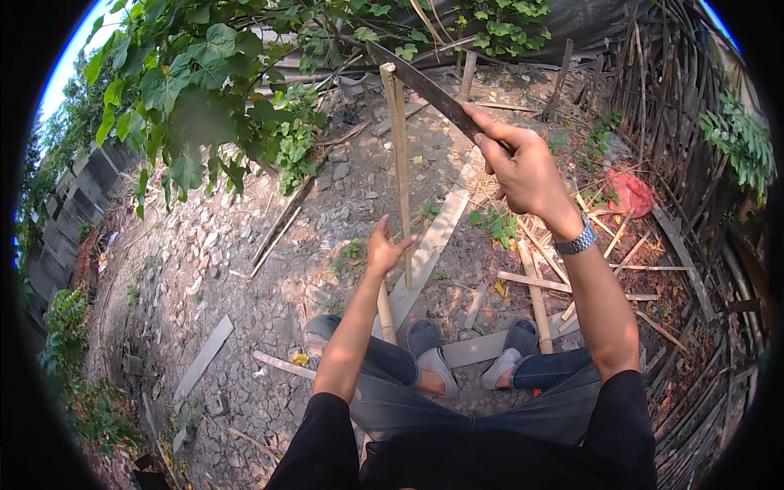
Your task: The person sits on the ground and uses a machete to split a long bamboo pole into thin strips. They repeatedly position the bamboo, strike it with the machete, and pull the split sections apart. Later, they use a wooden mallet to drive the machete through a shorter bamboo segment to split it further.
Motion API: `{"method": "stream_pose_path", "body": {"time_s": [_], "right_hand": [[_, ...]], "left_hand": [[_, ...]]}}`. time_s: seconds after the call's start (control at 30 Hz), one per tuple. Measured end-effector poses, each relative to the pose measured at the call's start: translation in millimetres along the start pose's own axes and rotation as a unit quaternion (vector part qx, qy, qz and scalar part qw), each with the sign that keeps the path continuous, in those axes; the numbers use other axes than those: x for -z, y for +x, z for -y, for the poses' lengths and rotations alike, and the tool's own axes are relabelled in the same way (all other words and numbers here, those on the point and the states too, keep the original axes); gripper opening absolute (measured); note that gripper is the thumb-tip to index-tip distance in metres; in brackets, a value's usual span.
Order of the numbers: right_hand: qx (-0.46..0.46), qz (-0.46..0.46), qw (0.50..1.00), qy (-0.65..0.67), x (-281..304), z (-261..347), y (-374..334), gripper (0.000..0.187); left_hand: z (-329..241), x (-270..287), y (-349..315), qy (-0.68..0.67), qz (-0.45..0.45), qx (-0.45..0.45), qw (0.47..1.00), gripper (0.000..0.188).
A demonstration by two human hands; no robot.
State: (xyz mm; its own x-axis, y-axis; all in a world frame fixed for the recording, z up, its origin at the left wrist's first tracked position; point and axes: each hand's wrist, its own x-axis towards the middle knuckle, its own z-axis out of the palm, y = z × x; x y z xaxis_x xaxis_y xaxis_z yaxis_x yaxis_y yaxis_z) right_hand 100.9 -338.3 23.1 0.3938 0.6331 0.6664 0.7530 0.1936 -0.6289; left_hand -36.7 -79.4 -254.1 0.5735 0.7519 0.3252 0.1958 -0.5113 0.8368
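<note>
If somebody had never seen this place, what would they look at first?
Probably the long dark blade in the right hand, slanting across the upper middle near the top of an upright wooden strip. Below, the open left hand is close to that strip. Next, maybe the crumpled red thing on the ground at the right.

1. Long blade (426, 91): dark metal, dull, mottled.
2. Upright stake (401, 163): pale wood, dry, matt.
3. Plank (446, 217): weathered wood, matt.
4. Watch band (578, 237): shiny metal links.
5. Trousers (400, 406): faded denim cloth.
6. Red sheet (630, 194), near the ground's right edge: crinkled plastic.
7. Ground (261, 318): rough, cracked earth.
</note>
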Motion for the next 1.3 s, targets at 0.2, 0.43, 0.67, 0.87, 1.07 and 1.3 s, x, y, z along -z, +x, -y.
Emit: {"method": "stream_pose_path", "body": {"time_s": [0.2, 0.43, 0.67, 0.87, 1.07, 1.3], "right_hand": [[0.009, 0.008, 0.997, -0.076, 12.4, 61.1, 9.0, 0.039], [0.082, -0.135, 0.987, -0.029, 31.5, 83.6, -1.4, 0.038], [0.016, 0.025, 0.993, -0.112, -29.1, -45.4, -12.6, 0.051], [-0.024, 0.068, 0.992, -0.104, -58.4, -18.8, -8.7, 0.044], [-0.199, 0.085, 0.976, 0.033, -92.8, -33.3, -12.9, 0.039], [-0.191, 0.165, 0.959, 0.130, -135.1, -44.2, -22.9, 0.040]], "left_hand": [[-16.6, 0.0, 4.9, 0.071, -0.036, -0.045, 0.996, 0.022], [-98.6, 35.0, 8.7, -0.021, 0.026, -0.052, 0.998, 0.056], [41.3, 17.1, 0.4, -0.111, -0.148, 0.062, 0.981, 0.076], [-64.9, 76.3, 17.7, -0.173, -0.269, -0.063, 0.945, 0.044], [-221.3, 151.7, 67.9, -0.127, -0.227, -0.243, 0.935, 0.046], [-275.8, 179.6, 114.3, 0.111, -0.138, -0.274, 0.945, 0.034]]}}
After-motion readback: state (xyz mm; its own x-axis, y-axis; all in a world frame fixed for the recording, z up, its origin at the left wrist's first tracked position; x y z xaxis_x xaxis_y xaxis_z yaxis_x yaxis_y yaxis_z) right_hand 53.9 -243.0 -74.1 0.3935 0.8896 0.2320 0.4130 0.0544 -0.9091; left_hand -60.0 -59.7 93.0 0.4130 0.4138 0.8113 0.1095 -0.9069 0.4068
